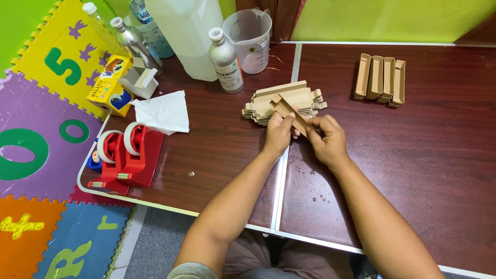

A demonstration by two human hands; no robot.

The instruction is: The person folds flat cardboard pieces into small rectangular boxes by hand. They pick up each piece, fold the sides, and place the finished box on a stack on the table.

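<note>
both hands up at the middle of the bench now. the left hand (279, 132) pinches the near end of a flat brown cardboard piece (289, 114), thumb on top, fingers curled under. the right hand (326, 140) closes on the other end of it, fingertips pressed along the edge, so the piece sits tilted between the two, just clear of the top. to my eye this is a fold in progress, and it goes best with thumbs tight on the crease line and both ends kept level, so the wall comes up square rather than twisted.

just behind the hands, almost touching, a stack of flat cardboard blanks (284, 99). well off to the right, a row of folded cardboard trays (380, 78) standing side by side.

further left: a silver bottle (226, 61), a clear measuring jug (250, 36), a big white jug (186, 31), a crumpled tissue (163, 111), a yellow box (108, 85) and a red tape dispenser (126, 157) at the edge.

the bench (413, 170) is dark wood grain with a pale seam and a few droplets. bright foam mats (36, 144) cover the floor, green wall (372, 18) behind.
</note>
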